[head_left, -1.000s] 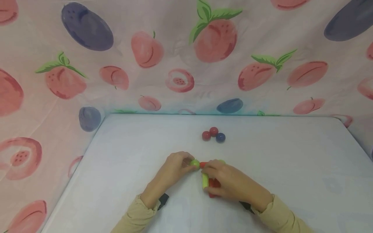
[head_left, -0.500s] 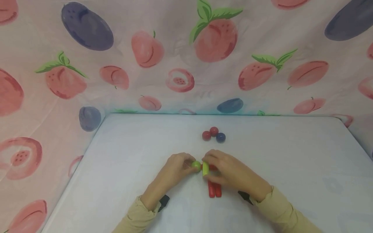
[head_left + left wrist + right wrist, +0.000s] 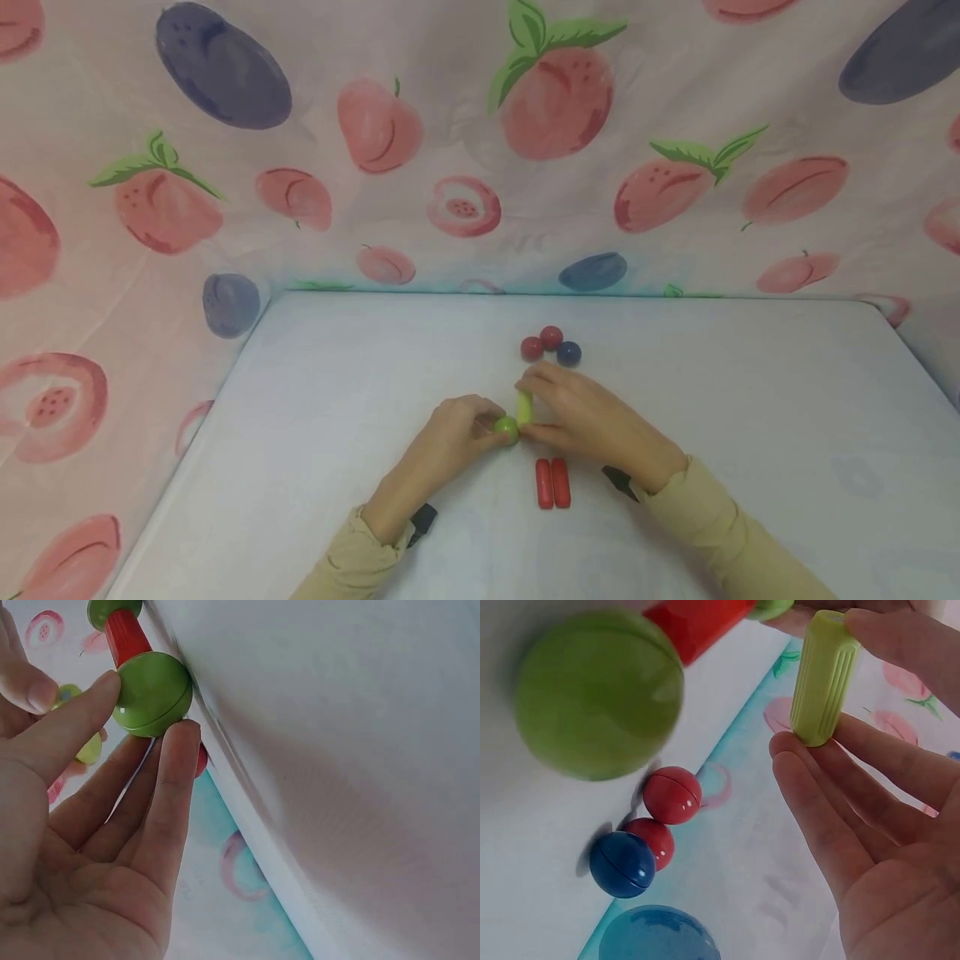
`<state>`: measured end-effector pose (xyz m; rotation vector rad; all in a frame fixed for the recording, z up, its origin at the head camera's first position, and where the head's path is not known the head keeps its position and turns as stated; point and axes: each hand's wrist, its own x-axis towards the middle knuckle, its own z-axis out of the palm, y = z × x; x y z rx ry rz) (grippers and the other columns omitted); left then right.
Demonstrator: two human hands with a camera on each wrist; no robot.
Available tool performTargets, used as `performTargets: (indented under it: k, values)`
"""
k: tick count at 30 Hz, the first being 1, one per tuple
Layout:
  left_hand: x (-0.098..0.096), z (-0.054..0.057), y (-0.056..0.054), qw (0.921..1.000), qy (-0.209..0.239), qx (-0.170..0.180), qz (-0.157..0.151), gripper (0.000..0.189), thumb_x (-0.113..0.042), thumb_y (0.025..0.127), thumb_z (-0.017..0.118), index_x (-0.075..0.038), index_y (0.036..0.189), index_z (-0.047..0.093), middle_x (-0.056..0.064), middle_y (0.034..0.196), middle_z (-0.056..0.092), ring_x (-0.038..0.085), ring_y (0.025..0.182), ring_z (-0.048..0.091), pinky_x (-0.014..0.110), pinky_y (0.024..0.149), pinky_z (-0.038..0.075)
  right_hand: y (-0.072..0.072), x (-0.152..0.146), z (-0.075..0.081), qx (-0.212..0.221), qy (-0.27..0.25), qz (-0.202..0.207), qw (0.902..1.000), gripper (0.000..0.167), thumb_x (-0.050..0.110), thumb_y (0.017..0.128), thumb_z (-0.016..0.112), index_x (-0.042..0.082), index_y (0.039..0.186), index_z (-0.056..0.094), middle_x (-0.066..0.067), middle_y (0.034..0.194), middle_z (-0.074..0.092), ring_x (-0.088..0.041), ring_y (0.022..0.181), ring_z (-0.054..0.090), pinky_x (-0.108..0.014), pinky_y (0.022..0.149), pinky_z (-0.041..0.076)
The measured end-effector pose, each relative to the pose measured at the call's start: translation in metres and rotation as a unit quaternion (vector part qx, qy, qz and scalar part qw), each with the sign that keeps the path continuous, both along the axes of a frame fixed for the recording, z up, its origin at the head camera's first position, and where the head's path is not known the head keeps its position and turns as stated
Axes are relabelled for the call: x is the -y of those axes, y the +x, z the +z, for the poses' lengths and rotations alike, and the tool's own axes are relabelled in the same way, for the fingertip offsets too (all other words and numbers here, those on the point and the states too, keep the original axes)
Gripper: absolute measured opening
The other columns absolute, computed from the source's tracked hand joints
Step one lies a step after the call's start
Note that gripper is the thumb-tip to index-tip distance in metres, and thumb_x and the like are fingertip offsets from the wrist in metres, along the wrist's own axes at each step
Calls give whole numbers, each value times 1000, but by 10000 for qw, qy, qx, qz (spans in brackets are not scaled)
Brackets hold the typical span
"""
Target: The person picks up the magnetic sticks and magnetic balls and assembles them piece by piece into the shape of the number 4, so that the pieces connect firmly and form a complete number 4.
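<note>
My left hand (image 3: 457,429) pinches a green ball (image 3: 154,694) between thumb and fingertips. A red rod (image 3: 126,636) runs from that ball to a second green ball (image 3: 600,694); in the head view my right hand hides these two. My right hand (image 3: 581,417) holds a yellow-green ribbed rod (image 3: 823,679) by its two ends, thumb on one end and fingertips on the other. In the head view this rod is right beside the held green ball; whether they touch I cannot tell. Two red rods (image 3: 552,483) lie side by side on the table below my right hand.
Two red balls (image 3: 542,342) and a blue ball (image 3: 569,353) sit grouped on the white table (image 3: 360,350) beyond my hands. Cloth printed with fruit (image 3: 461,207) hangs at the back and left side.
My right hand has carried the yellow-green rod away from me, off the two red rods, up beside the green ball. The left hand has shifted slightly right with its ball.
</note>
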<state>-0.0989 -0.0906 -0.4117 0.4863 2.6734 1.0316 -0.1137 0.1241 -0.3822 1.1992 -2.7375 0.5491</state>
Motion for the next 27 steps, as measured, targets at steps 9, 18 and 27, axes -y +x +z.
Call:
performTargets:
  k: [9, 18, 27]
  values:
    - [-1, 0, 2, 9998, 152, 79, -50, 31, -30, 86, 77, -8, 108, 73, 2, 97, 74, 9, 86, 69, 26, 79, 57, -7, 5, 0, 47, 39, -154, 9999, 48, 24, 78, 85, 2, 117, 67, -8, 115, 63, -17, 99, 61, -32, 90, 57]
    - [-2, 0, 3, 9998, 182, 58, -37, 25, -28, 85, 79, -10, 102, 73, 0, 93, 74, 7, 82, 69, 23, 76, 57, -12, 10, -2, 347, 231, -282, 9987, 47, 25, 80, 84, 4, 119, 66, -7, 116, 63, -19, 105, 61, -32, 92, 56]
    - [-2, 2, 4, 9997, 208, -89, -3, 21, -26, 84, 80, -10, 96, 73, 0, 89, 75, 7, 80, 69, 22, 74, 57, -15, 16, -1, 685, 352, -369, 9963, 46, 24, 83, 82, 4, 121, 66, -6, 118, 62, -20, 108, 61, -34, 96, 54]
